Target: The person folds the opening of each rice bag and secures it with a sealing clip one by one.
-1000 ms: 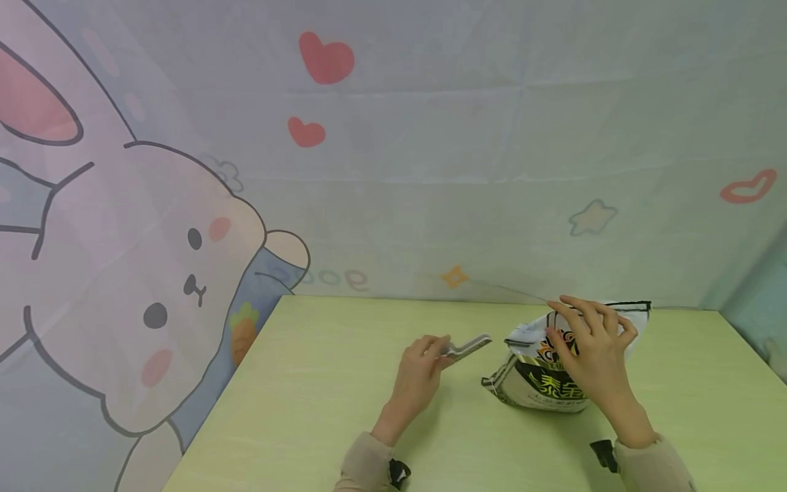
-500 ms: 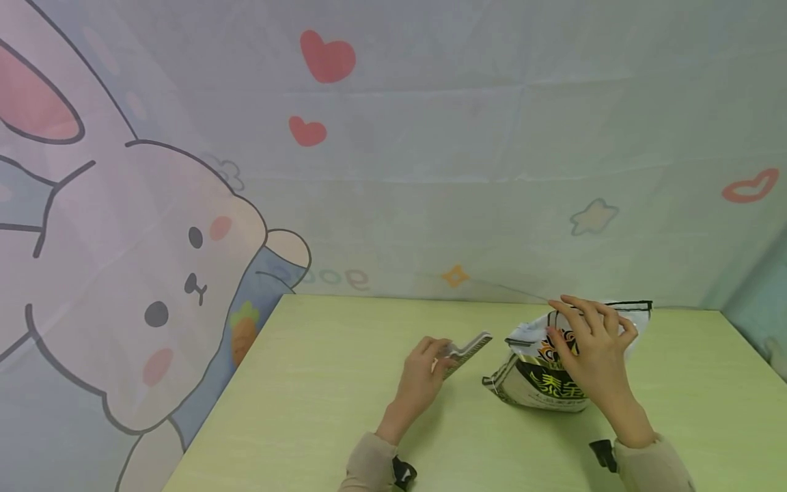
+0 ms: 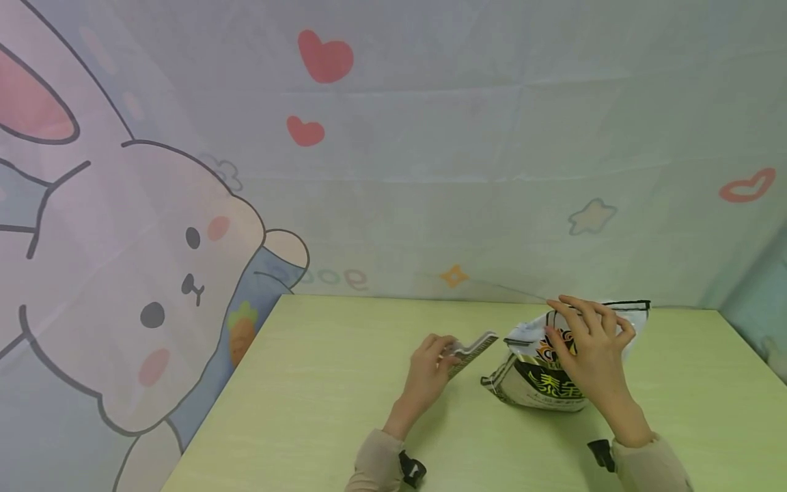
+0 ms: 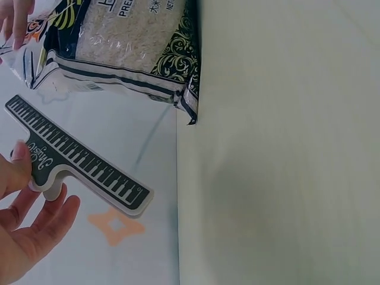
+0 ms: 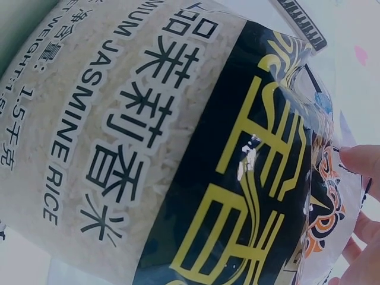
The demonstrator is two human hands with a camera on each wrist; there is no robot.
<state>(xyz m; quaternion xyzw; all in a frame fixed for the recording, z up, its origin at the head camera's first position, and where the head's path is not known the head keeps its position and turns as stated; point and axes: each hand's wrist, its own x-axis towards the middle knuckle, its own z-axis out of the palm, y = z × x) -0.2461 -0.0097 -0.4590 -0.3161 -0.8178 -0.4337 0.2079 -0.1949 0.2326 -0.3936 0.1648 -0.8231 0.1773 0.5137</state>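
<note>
A clear plastic bag of jasmine rice [image 3: 544, 389] stands on the table with its top folded and leaning back. My right hand [image 3: 596, 359] pinches the white upper part of the bag, its thumb in front; in the right wrist view the thumb [image 5: 362, 163] shows at the bag's top. To the left of the bag, my left hand [image 3: 427, 369] holds a flat clip [image 3: 475, 352] above the table. Piano keys and the word "Music" are printed on this clip [image 4: 80, 157], plain in the left wrist view. Its long edge points toward the bag without touching it.
Both things are on or over a pale yellow-green table [image 3: 295, 410]. Behind it hangs a backdrop cloth [image 3: 430, 205] printed with a rabbit and hearts. The table's back edge runs just behind the bag.
My left hand has moved slightly right, bringing the clip nearer to the bag and turning its printed face more toward me. The right hand and the bag stay in place.
</note>
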